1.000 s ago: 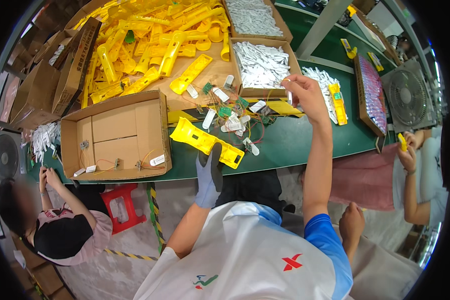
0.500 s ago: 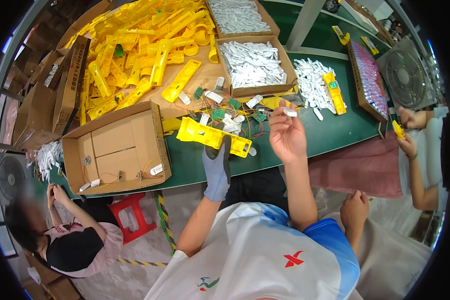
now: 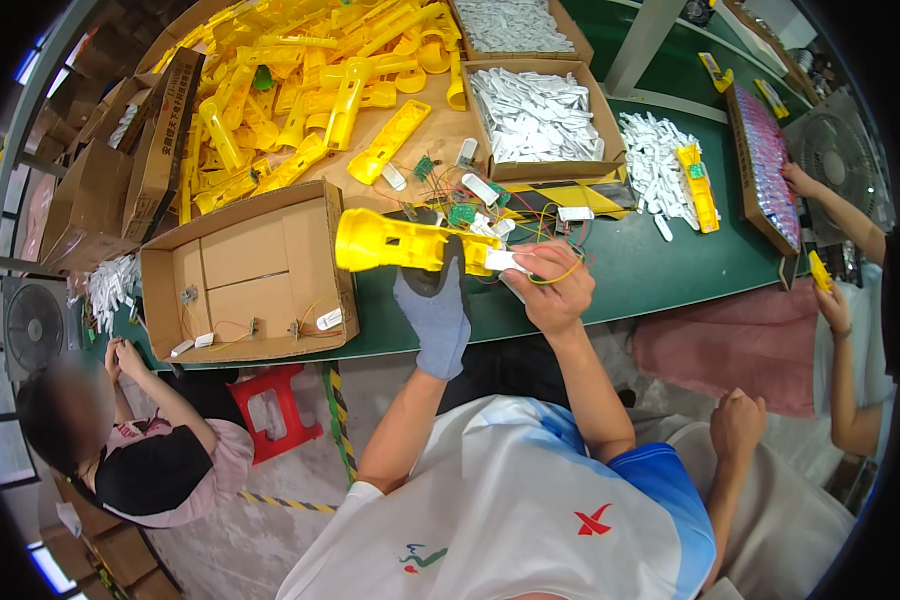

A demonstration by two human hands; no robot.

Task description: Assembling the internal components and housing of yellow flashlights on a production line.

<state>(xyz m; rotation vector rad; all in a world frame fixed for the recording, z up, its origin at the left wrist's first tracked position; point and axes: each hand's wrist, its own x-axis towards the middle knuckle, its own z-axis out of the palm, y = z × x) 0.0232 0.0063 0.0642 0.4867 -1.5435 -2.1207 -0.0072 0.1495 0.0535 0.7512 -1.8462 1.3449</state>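
My left hand (image 3: 432, 318), in a grey-blue glove with dark fingertips, is closed around a yellow plastic flashlight housing (image 3: 368, 240). The housing lies level above the table's front edge, its wide round head to the left. Bare, my right hand (image 3: 560, 290) pinches a white plastic piece (image 3: 506, 260) against the narrow right end of the housing. A thin yellow wire loops over the right fingers. Whether the piece is seated in the housing I cannot tell. Just beyond both hands lie green circuit boards (image 3: 462, 214), wires and white pieces (image 3: 480, 188).
A shallow cardboard box (image 3: 247, 345) with a few wired parts stands left. Behind are a heap of yellow housings (image 3: 300, 100) and a carton of white pieces (image 3: 535, 115). Loose white pieces (image 3: 655, 165) and a tray (image 3: 767, 170) lie right. Co-workers sit at both sides.
My right hand has come down and left, bringing the white piece to the housing's end. The housing has been turned in my left hand. The right co-worker's hand has reached to the tray.
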